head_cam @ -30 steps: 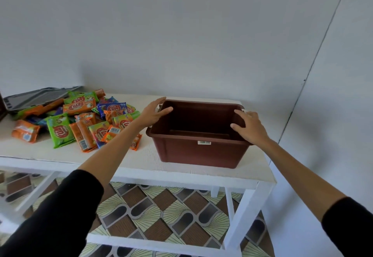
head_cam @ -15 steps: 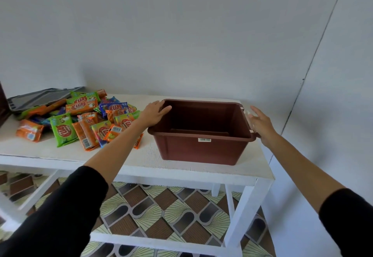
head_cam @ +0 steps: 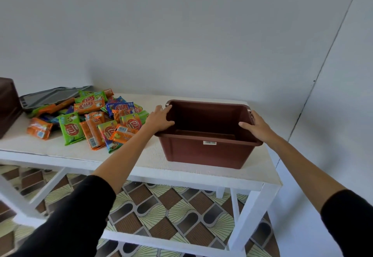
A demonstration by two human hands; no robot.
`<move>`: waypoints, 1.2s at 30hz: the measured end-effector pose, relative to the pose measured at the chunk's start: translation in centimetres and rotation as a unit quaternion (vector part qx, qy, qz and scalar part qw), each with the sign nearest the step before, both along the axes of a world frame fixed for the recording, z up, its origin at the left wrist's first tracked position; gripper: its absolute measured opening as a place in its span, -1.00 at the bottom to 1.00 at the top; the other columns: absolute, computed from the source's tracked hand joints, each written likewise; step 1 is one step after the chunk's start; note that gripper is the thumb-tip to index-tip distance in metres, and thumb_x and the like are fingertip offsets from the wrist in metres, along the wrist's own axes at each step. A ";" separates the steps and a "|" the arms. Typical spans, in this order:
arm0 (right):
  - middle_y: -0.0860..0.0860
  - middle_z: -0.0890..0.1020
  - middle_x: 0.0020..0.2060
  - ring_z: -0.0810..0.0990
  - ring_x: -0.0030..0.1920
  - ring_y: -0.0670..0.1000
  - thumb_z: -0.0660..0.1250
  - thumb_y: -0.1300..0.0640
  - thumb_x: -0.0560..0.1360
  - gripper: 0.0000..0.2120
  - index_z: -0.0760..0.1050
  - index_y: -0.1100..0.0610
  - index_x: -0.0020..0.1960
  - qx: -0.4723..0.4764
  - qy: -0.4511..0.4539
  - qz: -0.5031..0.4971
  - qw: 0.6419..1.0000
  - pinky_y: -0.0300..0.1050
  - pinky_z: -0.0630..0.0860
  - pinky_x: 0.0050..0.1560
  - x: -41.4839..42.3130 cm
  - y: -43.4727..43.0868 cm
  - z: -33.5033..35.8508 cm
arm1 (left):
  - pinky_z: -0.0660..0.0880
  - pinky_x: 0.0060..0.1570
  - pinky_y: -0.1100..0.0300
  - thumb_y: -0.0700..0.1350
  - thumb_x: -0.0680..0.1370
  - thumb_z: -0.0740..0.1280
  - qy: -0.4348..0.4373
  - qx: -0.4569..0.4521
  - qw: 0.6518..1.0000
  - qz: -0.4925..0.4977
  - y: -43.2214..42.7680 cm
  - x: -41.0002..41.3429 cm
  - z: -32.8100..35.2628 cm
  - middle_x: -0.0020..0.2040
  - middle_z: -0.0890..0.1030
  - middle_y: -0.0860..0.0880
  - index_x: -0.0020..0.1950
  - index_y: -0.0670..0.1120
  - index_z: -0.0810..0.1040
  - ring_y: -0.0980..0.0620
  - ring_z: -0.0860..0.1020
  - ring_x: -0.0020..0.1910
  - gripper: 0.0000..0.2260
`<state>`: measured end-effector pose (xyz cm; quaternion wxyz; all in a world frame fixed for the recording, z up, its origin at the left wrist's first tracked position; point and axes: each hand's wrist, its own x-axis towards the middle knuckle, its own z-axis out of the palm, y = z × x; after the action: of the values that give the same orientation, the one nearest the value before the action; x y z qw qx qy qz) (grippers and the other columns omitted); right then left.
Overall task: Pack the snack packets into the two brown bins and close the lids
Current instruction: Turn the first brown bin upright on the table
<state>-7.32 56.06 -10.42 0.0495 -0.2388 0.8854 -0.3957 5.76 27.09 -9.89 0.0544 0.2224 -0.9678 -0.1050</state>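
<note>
While gripping brown bin [head_cam: 201,154] rims with left hand [head_cam: 160,118] and right hand [head_cam: 256,127], slide level toward snack packets [head_cam: 92,123] along bench [head_cam: 60,152].

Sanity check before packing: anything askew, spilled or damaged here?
Nothing stands out. The brown bin sits upright and empty, left hand and right hand gripping its rim; the snack packets lie in a loose heap beside it.
</note>
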 end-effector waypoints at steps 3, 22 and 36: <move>0.17 0.42 0.31 0.33 0.35 0.21 0.36 -0.10 0.44 -0.35 0.21 0.03 0.45 0.088 0.102 -0.023 0.991 0.10 0.34 0.31 0.1 -0.2 0.2 | 0.24 0.36 -0.15 0.05 0.55 0.25 0.028 -0.016 0.999 0.008 0.0 -0.1 0.0 0.48 0.14 -0.20 0.51 -0.02 0.11 -0.23 0.17 0.44 -0.42; 0.15 0.35 0.38 0.27 0.41 0.15 0.30 -0.02 0.51 -0.47 0.29 0.07 0.43 0.058 0.137 0.133 0.980 0.02 0.25 0.36 1.2 -17.1 5.7 | 0.34 0.24 0.06 -0.09 0.56 0.25 0.173 0.072 0.981 0.043 -5.8 1.8 4.3 0.32 0.44 -0.16 0.36 -0.14 0.38 -0.10 0.41 0.29 -0.62; 0.18 0.38 0.36 0.32 0.38 0.17 0.33 -0.01 0.49 -0.43 0.28 0.09 0.43 0.032 0.166 0.269 0.948 0.00 0.32 0.29 6.0 -46.8 8.1 | 0.38 0.20 0.13 -0.09 0.55 0.28 0.187 0.071 0.963 0.180 -31.1 11.3 8.5 0.24 0.50 -0.18 0.32 -0.12 0.43 -0.11 0.49 0.20 -0.65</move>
<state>-1.34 9.29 -2.30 0.0142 -0.5282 0.7963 -0.2945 17.10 -4.05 -1.35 0.2363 0.3729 -0.8743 -0.2016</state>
